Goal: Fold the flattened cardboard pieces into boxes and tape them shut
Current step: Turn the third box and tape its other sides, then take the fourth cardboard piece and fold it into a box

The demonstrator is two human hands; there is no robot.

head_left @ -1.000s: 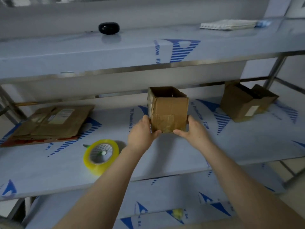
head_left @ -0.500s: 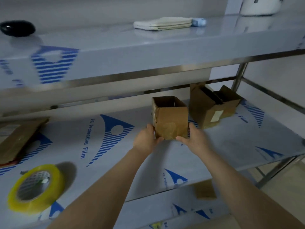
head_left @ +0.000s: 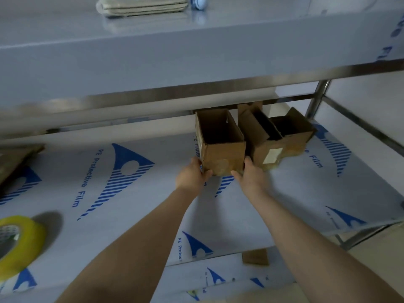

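Note:
A small brown cardboard box (head_left: 223, 149), open at the top with clear tape on its front lower edge, stands on the middle shelf (head_left: 295, 193). My left hand (head_left: 192, 176) grips its lower left corner, and my right hand (head_left: 251, 176) grips its lower right corner. Right beside it stands a second, larger cardboard box (head_left: 275, 138) with open flaps and a pale label. A yellow roll of tape (head_left: 19, 243) lies at the shelf's front left. Flattened cardboard pieces (head_left: 15, 158) lie at the far left edge.
The upper shelf (head_left: 196, 53) overhangs just above the boxes and carries a folded cloth (head_left: 142, 5). A metal post (head_left: 317, 99) and rail close the right end. A lower shelf holds a small cardboard scrap (head_left: 255, 256).
Both hands have carried the small box to the right along the shelf until it stands next to the larger box. The view has swung right, so the tape and flat cardboard shifted left.

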